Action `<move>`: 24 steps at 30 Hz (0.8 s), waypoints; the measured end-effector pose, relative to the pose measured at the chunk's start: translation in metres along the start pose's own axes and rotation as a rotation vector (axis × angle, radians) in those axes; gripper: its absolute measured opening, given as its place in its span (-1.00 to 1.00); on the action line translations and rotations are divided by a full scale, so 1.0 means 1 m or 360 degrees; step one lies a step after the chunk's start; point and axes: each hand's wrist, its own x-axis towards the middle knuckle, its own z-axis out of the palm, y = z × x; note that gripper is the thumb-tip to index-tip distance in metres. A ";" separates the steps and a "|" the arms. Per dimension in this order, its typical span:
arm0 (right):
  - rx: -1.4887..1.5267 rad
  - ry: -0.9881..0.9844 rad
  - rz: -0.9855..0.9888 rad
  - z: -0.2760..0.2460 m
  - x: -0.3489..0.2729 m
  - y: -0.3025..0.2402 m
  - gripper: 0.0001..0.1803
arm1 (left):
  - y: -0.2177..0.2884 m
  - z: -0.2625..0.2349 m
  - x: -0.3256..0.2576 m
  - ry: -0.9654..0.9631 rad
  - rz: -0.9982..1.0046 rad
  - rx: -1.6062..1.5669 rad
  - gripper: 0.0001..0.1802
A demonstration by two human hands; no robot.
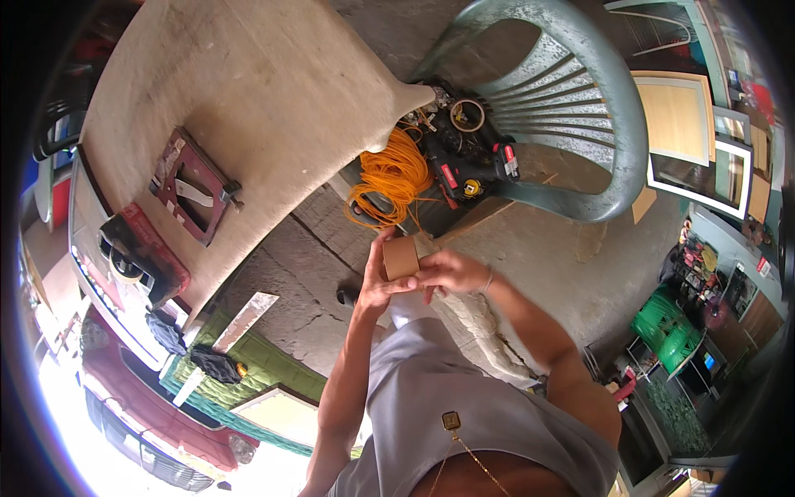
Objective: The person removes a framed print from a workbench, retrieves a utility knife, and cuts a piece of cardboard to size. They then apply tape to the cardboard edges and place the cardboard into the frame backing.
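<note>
In front of my body, both hands hold a small tan-brown, squarish object [402,258] with a smooth face; whether it is a block, a box or a roll I cannot tell. My left hand [380,277] is wrapped round its left side and lower edge, the thumb lying along the bottom. From the right, my right hand [451,272] grips its lower right corner, with some fingertips hidden behind. Just beyond the hands lies a bundle of orange cord [397,176] on a green plastic chair [627,157], beside a black-and-red power tool [451,176].
A large pale table [273,91] fills the upper left. On it rest a dark red clamp-like frame [195,186] and a red-and-black tool [145,253]. Framed panels [675,116] lean at the right. A green quilted cloth [273,360] and a red car [149,406] are at lower left.
</note>
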 end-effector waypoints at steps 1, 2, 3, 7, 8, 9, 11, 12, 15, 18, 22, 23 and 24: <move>-0.0223 -0.0267 0.0034 -0.031 0.005 -0.009 -0.53 | 0.008 -0.003 -0.004 0.0020 -0.0040 0.0042 0.28; -0.0232 -0.0082 0.0093 -0.065 0.013 -0.015 -0.50 | 0.018 -0.003 -0.009 0.0069 -0.0040 0.0048 0.26; -0.0182 0.0000 0.0027 -0.107 0.026 -0.021 -0.47 | 0.029 -0.003 -0.011 0.0125 -0.0071 0.0070 0.24; -0.1654 0.1454 -0.0017 -0.231 0.120 -0.006 -0.77 | 0.108 0.001 -0.023 0.0258 0.0729 0.1611 0.13; -0.1695 0.1574 -0.0047 -0.246 0.140 0.004 -0.73 | 0.129 0.007 -0.024 0.0374 0.0892 0.1855 0.08; -0.1858 0.1592 0.0023 -0.258 0.156 0.009 -0.69 | 0.151 0.011 -0.021 0.0520 0.1051 0.2063 0.04; -0.2118 0.1611 0.0570 -0.262 0.175 0.022 -0.62 | 0.184 0.018 -0.004 0.0843 0.1211 0.2366 0.06; -0.2091 0.1685 0.0571 -0.262 0.182 0.022 -0.58 | 0.199 0.020 0.007 0.0918 0.1252 0.2518 0.06; -0.2017 0.1734 0.0754 -0.255 0.188 0.017 -0.50 | 0.233 0.017 0.038 0.1010 0.1203 0.2831 0.09; -0.2087 0.1860 0.0709 -0.249 0.177 0.008 -0.53 | 0.240 0.010 0.049 0.1155 0.1284 0.2929 0.10; -0.1941 0.2185 -0.0357 -0.190 0.115 0.011 -0.63 | 0.206 0.011 0.014 0.1065 0.1558 0.2629 0.12; -0.1890 0.2037 -0.0213 -0.161 0.089 0.015 -0.65 | 0.189 0.014 -0.003 0.1031 0.1532 0.2477 0.13; -0.1307 0.1803 -0.0306 -0.127 0.064 0.017 -0.59 | 0.167 0.021 -0.017 0.0835 0.1530 0.2392 0.08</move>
